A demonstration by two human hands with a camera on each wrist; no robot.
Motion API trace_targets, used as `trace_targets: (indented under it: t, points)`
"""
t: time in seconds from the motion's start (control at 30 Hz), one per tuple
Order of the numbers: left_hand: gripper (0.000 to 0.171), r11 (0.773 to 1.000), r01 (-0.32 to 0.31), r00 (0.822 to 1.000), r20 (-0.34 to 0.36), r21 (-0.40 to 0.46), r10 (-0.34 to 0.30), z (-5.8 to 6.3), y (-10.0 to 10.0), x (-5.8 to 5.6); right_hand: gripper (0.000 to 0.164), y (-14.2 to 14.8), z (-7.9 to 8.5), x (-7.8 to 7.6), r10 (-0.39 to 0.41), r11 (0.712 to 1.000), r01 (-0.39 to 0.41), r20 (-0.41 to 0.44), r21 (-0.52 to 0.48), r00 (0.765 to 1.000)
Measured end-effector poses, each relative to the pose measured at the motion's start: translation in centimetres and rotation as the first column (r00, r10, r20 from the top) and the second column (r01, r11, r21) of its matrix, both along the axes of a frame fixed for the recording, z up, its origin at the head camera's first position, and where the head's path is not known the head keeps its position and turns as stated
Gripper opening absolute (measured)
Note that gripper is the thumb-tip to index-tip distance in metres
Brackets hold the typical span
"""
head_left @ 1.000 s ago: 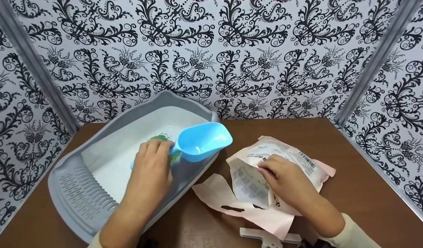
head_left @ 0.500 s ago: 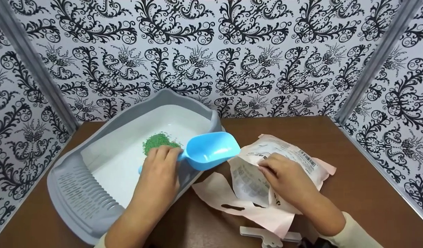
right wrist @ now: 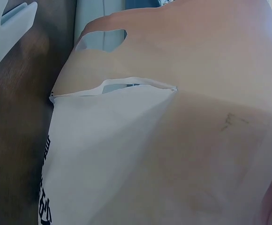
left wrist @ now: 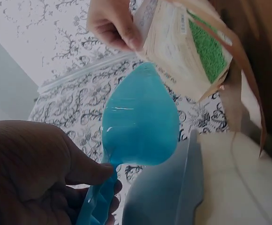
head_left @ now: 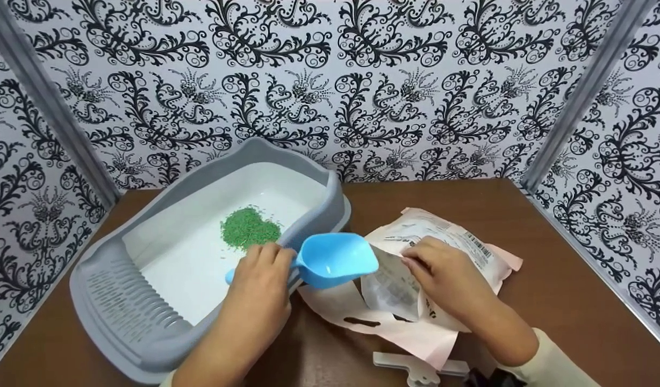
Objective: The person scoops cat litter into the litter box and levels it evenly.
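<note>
My left hand [head_left: 263, 285] grips the handle of a light-blue scoop [head_left: 338, 259], whose bowl shows bare and points right toward a torn-open pink and white bag [head_left: 437, 228]. With thumb and fingers, my right hand [head_left: 448, 274] pinches the edge of the bag's opening. Green pellets [left wrist: 208, 51] show inside the bag in the left wrist view. The scoop's tip overlaps the opening's left side in the head view. To the left stands a grey and white litter box [head_left: 115, 306], with a pile of green pellets [head_left: 248, 228] on its floor. The bag's pale sheet fills most of the right wrist view.
A white clip [head_left: 416, 368] lies at the table's front, partly under the bag's torn flap [head_left: 384, 330]. The brown table [head_left: 566, 312] is bounded by patterned walls [head_left: 330, 86] at the back and sides. The box's raised rim lies beside my left forearm.
My left hand has moved the scoop right and toward me, from over the box to the bag's opening, uncovering the green pile. My right hand keeps its pinch on the bag, nearly still.
</note>
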State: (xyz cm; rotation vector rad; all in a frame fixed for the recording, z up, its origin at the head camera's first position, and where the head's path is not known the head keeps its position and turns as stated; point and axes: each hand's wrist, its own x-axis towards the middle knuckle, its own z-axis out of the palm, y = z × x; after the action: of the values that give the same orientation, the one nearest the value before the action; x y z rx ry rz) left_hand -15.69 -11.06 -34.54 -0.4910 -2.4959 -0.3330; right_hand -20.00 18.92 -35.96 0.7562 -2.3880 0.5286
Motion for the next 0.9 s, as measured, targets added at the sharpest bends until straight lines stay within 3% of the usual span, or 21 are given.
trace_targets:
  t: [0.1,0.33,0.43,0.63,0.9]
  points:
    - [0.036,0.999,0.015,1.0,0.005,-0.029,-0.014,-0.5,0.6,0.2,0.01,0.0,-0.1,0.0,0.0,1.0,0.0,-0.012,0.003,1.0]
    - [0.04,0.994,-0.005,0.998,-0.059,-0.112,-0.002,-1.8,1.7,0.3,0.01,0.0,0.0,0.1,-0.013,1.0,0.013,0.005,0.013,1.0]
    - [0.041,0.991,-0.013,0.998,-0.06,-0.131,0.005,-2.3,2.2,0.3,0.011,-0.1,0.3,0.3,-0.037,0.999,0.036,0.037,0.022,0.999]
    - [0.026,0.985,-0.024,0.997,-0.072,-0.172,0.012,-3.5,3.1,0.2,0.009,-0.1,1.0,1.0,-0.093,0.995,0.089,0.138,0.038,0.986]
    - [0.037,0.975,-0.042,0.995,-0.103,-0.218,0.02,-5.0,3.8,0.1,0.011,0.3,1.2,0.9,-0.061,0.998,0.059,0.106,0.022,0.993]
